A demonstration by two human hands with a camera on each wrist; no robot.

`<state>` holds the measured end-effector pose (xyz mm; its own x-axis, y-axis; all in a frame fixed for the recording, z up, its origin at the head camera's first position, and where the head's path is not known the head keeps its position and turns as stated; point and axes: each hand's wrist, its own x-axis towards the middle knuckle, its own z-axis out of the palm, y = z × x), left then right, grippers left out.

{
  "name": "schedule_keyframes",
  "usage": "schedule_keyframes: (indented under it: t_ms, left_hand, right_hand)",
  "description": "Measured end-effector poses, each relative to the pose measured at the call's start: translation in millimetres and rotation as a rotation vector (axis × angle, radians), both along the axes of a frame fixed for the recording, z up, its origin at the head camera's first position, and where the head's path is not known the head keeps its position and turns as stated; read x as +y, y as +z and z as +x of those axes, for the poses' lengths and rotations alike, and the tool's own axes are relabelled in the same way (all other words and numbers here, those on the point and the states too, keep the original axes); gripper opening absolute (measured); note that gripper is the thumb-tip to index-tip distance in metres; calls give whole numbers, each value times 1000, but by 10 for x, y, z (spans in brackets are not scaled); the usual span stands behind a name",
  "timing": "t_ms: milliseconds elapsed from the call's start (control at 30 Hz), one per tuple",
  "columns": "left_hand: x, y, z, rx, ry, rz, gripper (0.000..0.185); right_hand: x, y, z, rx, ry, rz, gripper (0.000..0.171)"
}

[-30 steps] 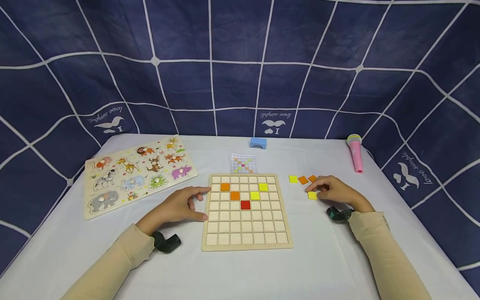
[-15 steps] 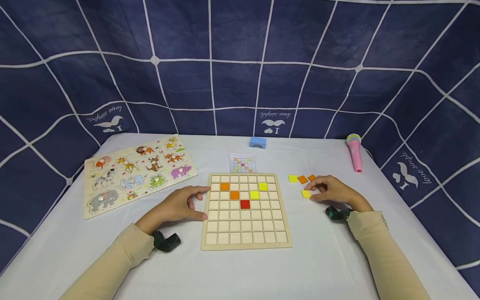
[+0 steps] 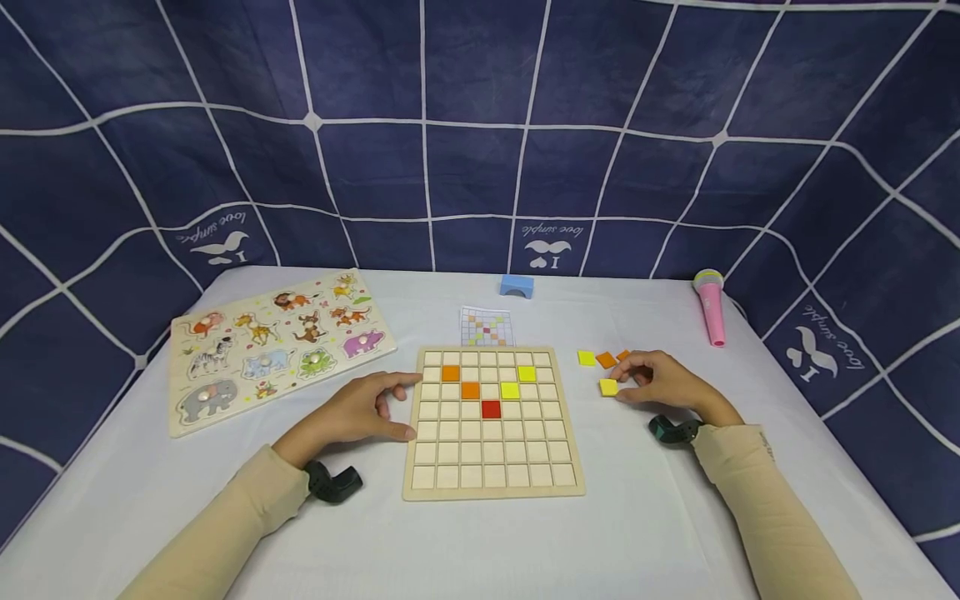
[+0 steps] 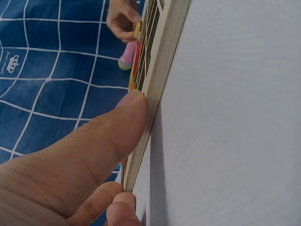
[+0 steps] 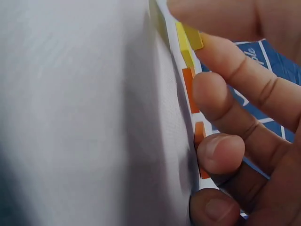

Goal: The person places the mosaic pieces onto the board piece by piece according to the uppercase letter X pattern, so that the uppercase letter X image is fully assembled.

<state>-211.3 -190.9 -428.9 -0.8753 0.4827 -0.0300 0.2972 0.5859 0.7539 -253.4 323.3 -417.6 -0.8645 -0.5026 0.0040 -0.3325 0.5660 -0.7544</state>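
My right hand (image 3: 663, 382) pinches a yellow square tile (image 3: 608, 387) between thumb and index finger, right of the wooden grid board (image 3: 570, 433). The right wrist view shows this tile (image 5: 194, 37) between the two fingertips, with the other fingers curled. The left hand (image 3: 360, 408) lies at the board's left edge, its thumb and index finger spread apart and touching the frame. Seated in the grid are two orange tiles (image 3: 470, 390), two yellow tiles (image 3: 510, 391) and a red tile (image 3: 491, 409). Beyond the right hand lie a loose yellow tile (image 3: 586, 358) and two orange tiles (image 3: 605, 360), one partly hidden by fingers.
Behind the board lies a printed pattern card (image 3: 486, 327), and farther back a blue arch block (image 3: 517, 287). An animal peg puzzle (image 3: 281, 350) occupies the left side. At the back right is a pink toy microphone (image 3: 711, 308). Dark blue gridded cloth (image 3: 480, 167) surrounds the table.
The right hand has taken hold of the yellow tile and moved it slightly left toward the board. The left hand stays at the board's edge.
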Motion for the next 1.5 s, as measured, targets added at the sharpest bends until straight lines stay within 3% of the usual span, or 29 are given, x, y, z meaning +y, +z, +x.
schedule_keyframes:
  t_ms: [233,533,800,1167,1500]
  left_hand:
    - [4,1,3,-6,2,-1,84]
    - [6,13,11,-13,9,-2,84]
    - [11,13,11,-15,11,-7,84]
    - [4,9,17,-16,8,-2,84]
    - [7,2,11,-15,5,2,84]
  right_hand:
    - [-132,16,42,36,46,-72,21]
    - [-344,5,71,69,72,-61,23]
    - [-533,37,127,151,136,-77,24]
    - [-824,113,214,128,159,-64,22]
    - [-1094,201,234,99,171,15,20]
